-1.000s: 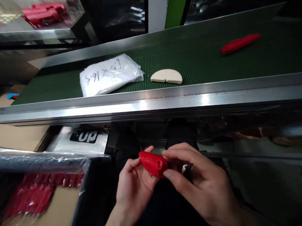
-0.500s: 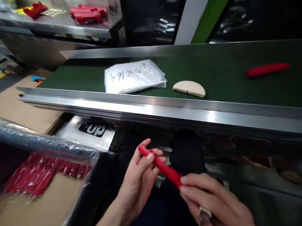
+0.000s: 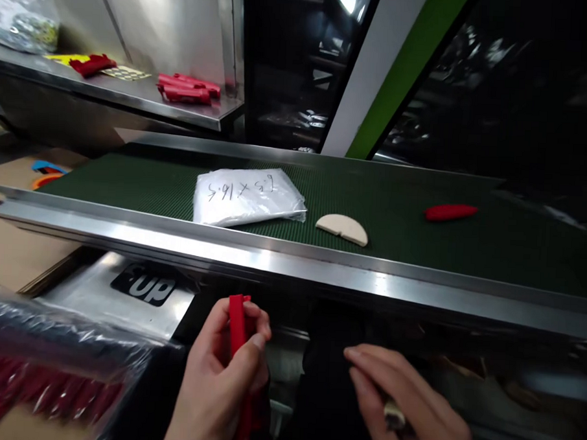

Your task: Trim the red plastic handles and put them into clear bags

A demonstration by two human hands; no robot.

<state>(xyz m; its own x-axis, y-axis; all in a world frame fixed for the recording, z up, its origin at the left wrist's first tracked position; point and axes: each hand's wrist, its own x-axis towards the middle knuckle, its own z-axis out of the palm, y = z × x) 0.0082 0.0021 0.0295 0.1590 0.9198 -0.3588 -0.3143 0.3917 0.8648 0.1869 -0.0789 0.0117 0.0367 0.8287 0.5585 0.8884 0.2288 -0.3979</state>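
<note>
A slim red part (image 3: 238, 321) is held below the near edge of the green conveyor (image 3: 395, 234), its long axis running away from the wearer, roughly crosswise to that edge; the far end points at the metal rail (image 3: 272, 259) and the other runs down towards the bottom of the view. The left grip (image 3: 223, 372) is wrapped around it, thumb on top. The right grip (image 3: 402, 400), apart from the part, has thumb and forefinger nearly meeting, with a small pale-ended object (image 3: 394, 416) tucked among the curled fingers. The raised rail stands between the part and what the belt carries: a white plastic packet (image 3: 248, 198) and a cream half-round piece (image 3: 342, 228) near the near edge, and, well to the right, a red piece (image 3: 450, 212) lying lengthwise midway between the edges. A plastic-lined box (image 3: 70, 320) with red pieces (image 3: 62, 391) crowds the left side. Beyond the conveyor, more red parts (image 3: 187, 90) lie by the front right corner of a steel shelf (image 3: 133, 95).
</note>
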